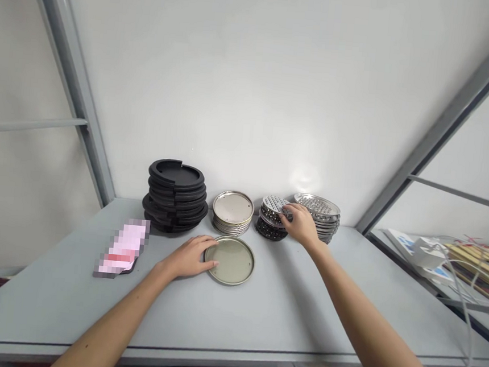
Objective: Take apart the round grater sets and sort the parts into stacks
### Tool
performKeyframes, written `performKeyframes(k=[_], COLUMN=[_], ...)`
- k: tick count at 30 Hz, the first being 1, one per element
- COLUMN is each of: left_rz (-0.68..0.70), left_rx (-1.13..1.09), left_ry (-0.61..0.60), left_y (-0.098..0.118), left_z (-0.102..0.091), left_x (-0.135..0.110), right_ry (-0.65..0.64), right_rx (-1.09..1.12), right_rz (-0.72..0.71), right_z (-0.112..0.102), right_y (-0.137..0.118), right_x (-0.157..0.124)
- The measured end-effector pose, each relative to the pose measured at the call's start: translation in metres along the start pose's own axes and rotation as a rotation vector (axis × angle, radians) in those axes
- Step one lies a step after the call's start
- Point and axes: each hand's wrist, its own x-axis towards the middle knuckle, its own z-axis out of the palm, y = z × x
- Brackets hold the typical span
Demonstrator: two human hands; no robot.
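My left hand (190, 257) grips the left rim of a shallow round metal plate (233, 262) lying flat on the table, thumb over its edge. Further right, my right hand (300, 222) has its fingers closed at the right edge of the top perforated metal disc (274, 204), which rests on a stack of similar discs. Part of that disc is hidden by my fingers. Just behind the held plate stands a stack of round metal plates (233, 206). Larger perforated metal trays (329, 216) are stacked beyond my right hand.
A tall stack of black ring-shaped bases (175, 197) stands at the back left. A phone (123, 247), its screen blurred, lies left of my left hand. Grey posts frame the table (258, 322). A white cable (468, 340) hangs at the right beside a side shelf.
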Motion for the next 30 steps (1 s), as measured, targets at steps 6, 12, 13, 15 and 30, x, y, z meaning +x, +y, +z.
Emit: performKeyframes(k=[6, 12, 13, 15, 30], left_rz=[-0.022, -0.006, -0.005, -0.006, -0.005], left_rx=[0.005, -0.001, 0.002, 0.003, -0.006], left_ry=[-0.014, -0.006, -0.006, -0.004, -0.003], left_y=[-0.001, -0.003, -0.003, -0.002, 0.0], left_z=[0.0, 0.002, 0.002, 0.001, -0.003], left_x=[0.0, 0.0, 0.0, 0.0, 0.003], right_ry=[-0.057, -0.007, 0.021, 0.104, 0.158], right_rx=[0.032, 0.046, 0.035, 0.012, 0.423], right_rz=[0.022, -0.009, -0.016, -0.026, -0.288], right_z=[-0.009, -0.015, -0.015, -0.018, 0.012], right_y=[-0.002, 0.0, 0.0, -0.002, -0.098], right_x=[0.006, 0.011, 0.011, 0.009, -0.085])
